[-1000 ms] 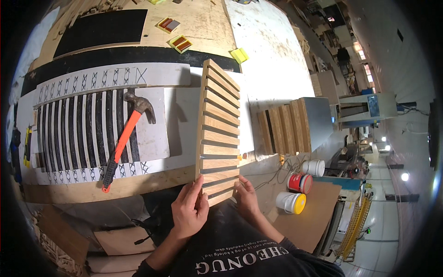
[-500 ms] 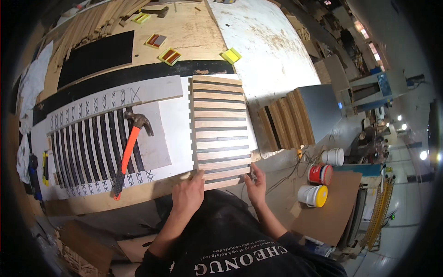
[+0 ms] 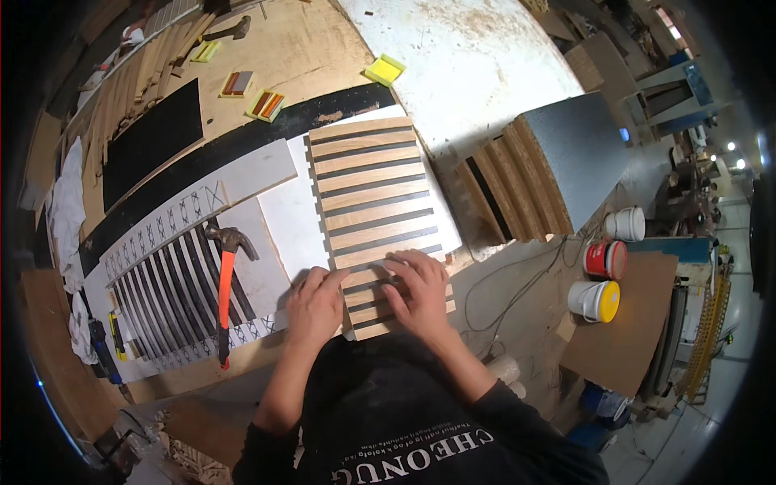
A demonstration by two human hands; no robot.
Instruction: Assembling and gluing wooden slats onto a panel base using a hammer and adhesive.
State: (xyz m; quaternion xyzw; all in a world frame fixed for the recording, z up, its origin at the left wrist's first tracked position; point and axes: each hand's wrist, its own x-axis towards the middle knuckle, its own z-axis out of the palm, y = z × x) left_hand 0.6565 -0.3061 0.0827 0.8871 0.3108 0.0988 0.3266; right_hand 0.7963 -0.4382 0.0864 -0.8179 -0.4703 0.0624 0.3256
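Note:
A slatted wood panel [image 3: 373, 212], light strips with dark gaps, lies in front of me with its near end at the bench edge. My left hand [image 3: 317, 307] is closed at the panel's left edge near that end, its index finger reaching onto the slats; its thumb is not clearly visible. Over the near slats lies my right hand [image 3: 420, 293], fingers apart and touching the surface, holding nothing. Left of the panel, a claw hammer [image 3: 226, 283] with an orange handle rests across a row of dark strips [image 3: 170, 287] and a pale board [image 3: 275, 174].
Right of the panel stands a stack of thick boards [image 3: 558, 174] with a grey top. Small yellow trays [image 3: 384, 70] and a second hammer [image 3: 228, 31] lie farther back. A utility knife [image 3: 117, 335] is at far left. Buckets [image 3: 594, 301] and cables [image 3: 517, 287] occupy the floor at right.
My right hand has moved from the panel's right near corner onto its slats, fingers spreading. The left hand has slid a little farther up the left edge. The whole view has shifted.

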